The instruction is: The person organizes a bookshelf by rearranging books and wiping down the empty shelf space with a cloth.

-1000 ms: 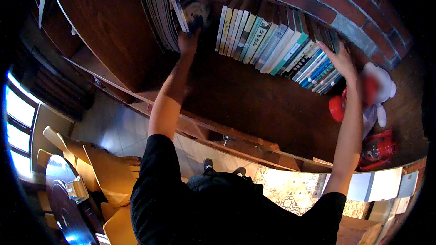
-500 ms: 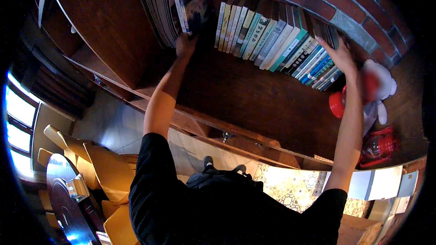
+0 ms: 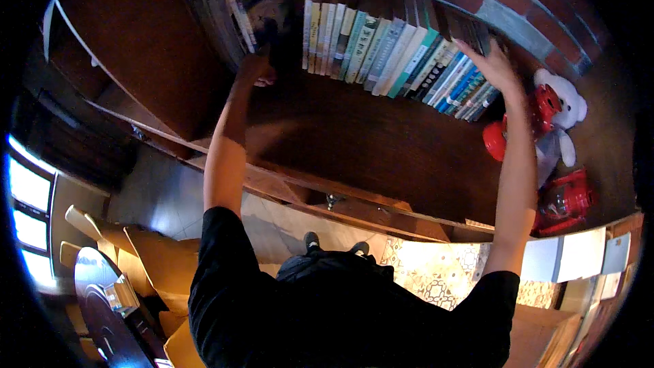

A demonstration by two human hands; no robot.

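Observation:
A long row of upright books (image 3: 368, 51) stands on a dark wooden shelf (image 3: 340, 136) against the brick wall. My right hand (image 3: 496, 68) grips the right end of this row, its thumb over the book edges and its fingers round the far side. To the left, a second group of books (image 3: 242, 24) leans by the shelf's side panel, a dark-covered one (image 3: 269, 17) foremost. Just below that group's lower edge is my left hand (image 3: 256, 69), fingers curled, in deep shade; whether it holds anything is hidden.
Right of the row sits a white teddy bear (image 3: 567, 99) with a red object (image 3: 494, 140) and a red lantern (image 3: 565, 201) near it. A wooden side panel (image 3: 136, 41) rises at the left. Behind me are yellow chairs (image 3: 160, 259) and a round dark table (image 3: 102, 300).
My left hand has slid down off the dark-covered book's lower edge, and its fingers have curled. My right hand stays at the row's end. The whole view has shifted slightly.

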